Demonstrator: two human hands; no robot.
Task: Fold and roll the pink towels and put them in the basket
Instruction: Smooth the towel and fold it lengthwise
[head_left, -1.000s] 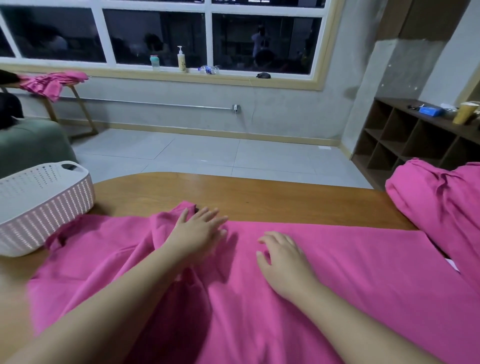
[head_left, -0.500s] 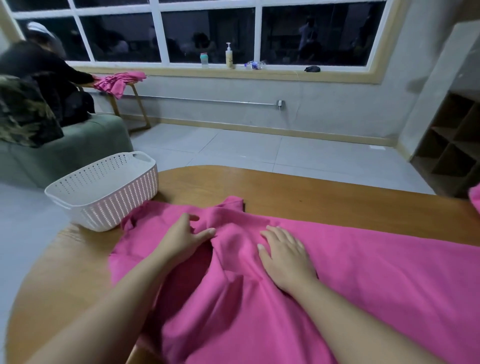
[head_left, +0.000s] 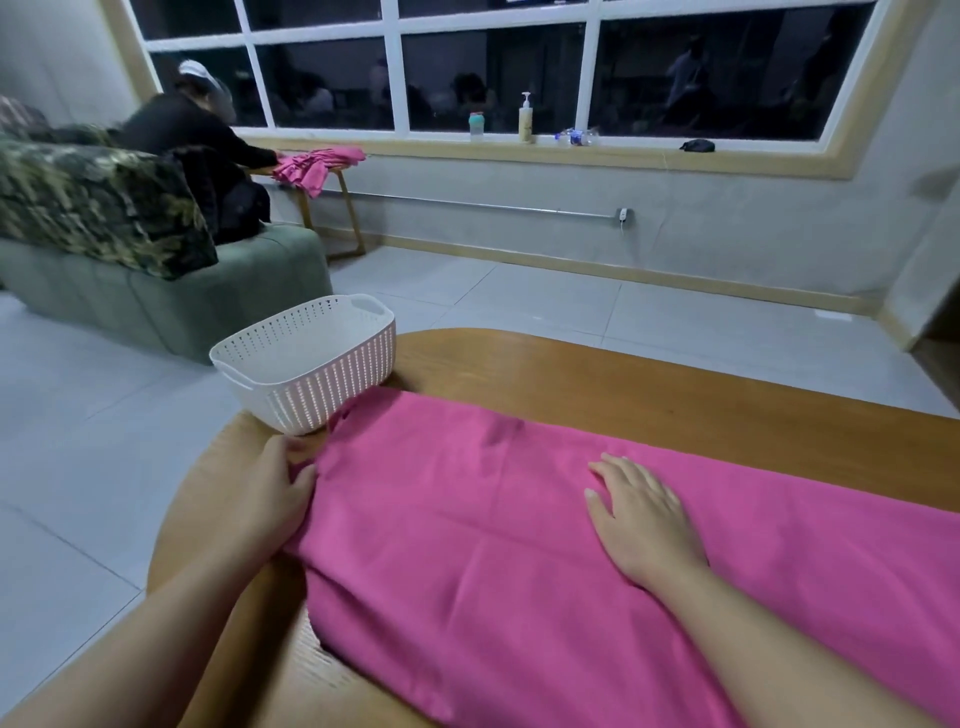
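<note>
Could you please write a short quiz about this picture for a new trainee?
1. True or false: the right hand lies flat on the pink towel.
2. Where is the left hand? A) in the basket B) at the towel's left end C) on the floor
3. Fill in: the white basket stands on the table and holds ____ towels.

Key: 1 true; 2 B; 3 no
</note>
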